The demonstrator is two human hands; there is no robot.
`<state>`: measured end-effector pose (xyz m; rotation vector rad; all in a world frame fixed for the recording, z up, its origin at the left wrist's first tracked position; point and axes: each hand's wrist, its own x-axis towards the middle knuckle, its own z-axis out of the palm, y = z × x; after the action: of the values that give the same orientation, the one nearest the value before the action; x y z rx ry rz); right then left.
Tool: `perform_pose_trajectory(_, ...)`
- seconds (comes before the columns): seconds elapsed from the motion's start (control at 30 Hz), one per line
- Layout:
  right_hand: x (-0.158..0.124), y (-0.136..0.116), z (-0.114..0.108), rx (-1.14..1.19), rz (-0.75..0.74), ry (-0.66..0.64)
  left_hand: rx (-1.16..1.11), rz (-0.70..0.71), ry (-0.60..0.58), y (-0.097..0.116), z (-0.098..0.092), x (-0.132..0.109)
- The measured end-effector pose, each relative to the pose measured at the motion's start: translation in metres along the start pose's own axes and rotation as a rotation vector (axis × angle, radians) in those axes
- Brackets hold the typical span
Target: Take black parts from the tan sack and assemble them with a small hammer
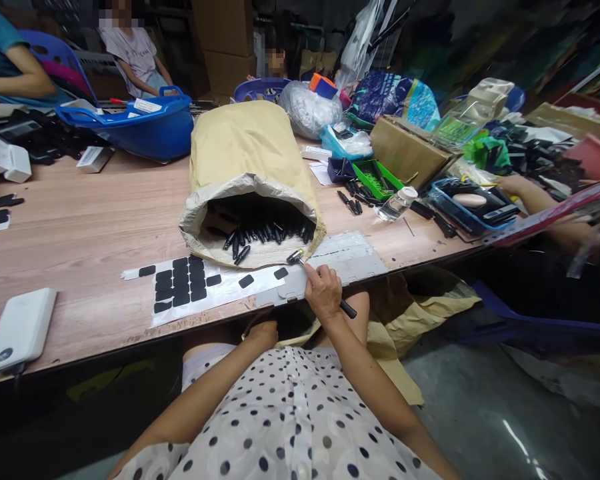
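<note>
My right hand (323, 292) is closed round the handle of a small hammer (349, 309). The hammer's metal head is over the front of the table, by the lip of a sack. That tan paper sack (245, 143) lies on its side, its mouth towards me. Black pen-like tubes (265, 232) are heaped inside, and a few lie at its lip. Below the table edge, my left hand (264, 335) reaches to the opening of another tan sack (405, 317) by my lap; its fingers are hidden. White backing sheets (220, 308) with black stickers (181, 280) lie beside the hammer.
A grey board (353, 257) lies along the table's front edge. At left are a white power bank (23, 330) and a blue basin (145, 130). A clear bottle (397, 205), green tray (377, 177) and blue basket (473, 207) stand right. A co-worker's arm (545, 207) reaches in there.
</note>
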<state>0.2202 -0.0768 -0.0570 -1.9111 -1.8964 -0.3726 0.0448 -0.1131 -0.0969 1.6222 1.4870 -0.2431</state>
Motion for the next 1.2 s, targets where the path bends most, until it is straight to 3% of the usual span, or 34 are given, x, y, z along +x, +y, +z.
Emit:
perform_pose_trajectory(0.27, -0.001, 0.0, 0.003, -0.032, 0.006, -0.006, 0.139, 0.093, -0.057, 0.013, -0.011, -0.013)
perform_pose_trajectory(0.37, -0.002, 0.0, 0.003, -0.037, 0.0, -0.005, 0.147, 0.219, -0.068, 0.026, -0.03, -0.024)
perform_pose_trajectory(0.47, -0.002, 0.0, 0.003, -0.035, -0.001, -0.004, 0.067, 0.33, -0.019, 0.04, -0.064, -0.034)
perform_pose_trajectory(0.53, -0.002, 0.0, 0.003, -0.03, -0.003, -0.009, 0.041, 0.3, 0.166, 0.046, -0.091, -0.038)
perform_pose_trajectory(0.63, -0.002, 0.001, 0.004, -0.022, -0.006, -0.015, 0.057, 0.18, 0.556, 0.047, -0.124, -0.033)
perform_pose_trajectory(0.77, -0.002, 0.0, 0.004, -0.015, -0.005, -0.008, 0.099, 0.04, 0.973, 0.032, -0.146, -0.013)
perform_pose_trajectory(0.87, -0.002, -0.001, 0.003, -0.013, -0.007, 0.004, 0.107, -0.035, 1.023, 0.019, -0.148, 0.002)
perform_pose_trajectory(0.97, 0.0, -0.003, 0.002, -0.003, 0.001, 0.009, 0.114, -0.007, 1.006, 0.012, -0.143, 0.007)
perform_pose_trajectory(1.07, 0.003, -0.001, 0.001, 0.035, 0.023, 0.003, 0.147, 0.207, 0.998, 0.014, -0.13, 0.003)
perform_pose_trajectory(1.2, 0.008, 0.005, -0.002, 0.169, 0.055, -0.009, 0.185, 0.499, 0.873, 0.024, -0.103, 0.001)
